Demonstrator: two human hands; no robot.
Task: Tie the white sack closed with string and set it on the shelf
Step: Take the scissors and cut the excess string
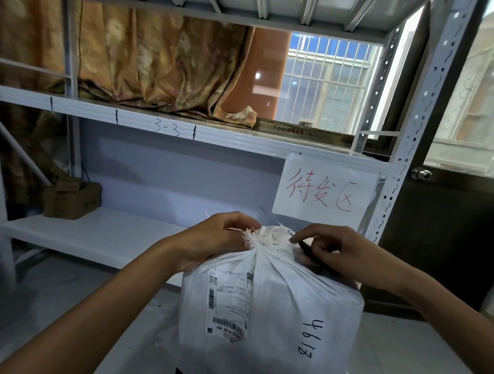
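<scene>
A bulky white woven sack (279, 311) stands upright in front of me, with a shipping label and black handwritten digits on its side. Its gathered, frayed neck (266, 236) is bunched at the top. My left hand (217, 239) grips the neck from the left. My right hand (331, 251) pinches at the neck from the right and also holds a dark pen-like object. Thin string ends stick up behind the neck. The low white shelf board (94, 233) lies just behind and left of the sack.
A cardboard box (70, 197) sits at the shelf's back left. A white sign with red writing (325, 191) hangs from the upper shelf beam (214, 136). A perforated metal upright (408, 138) stands right of the sack, with a dark door (443, 240) beyond. Curtain fabric drapes over the upper shelf.
</scene>
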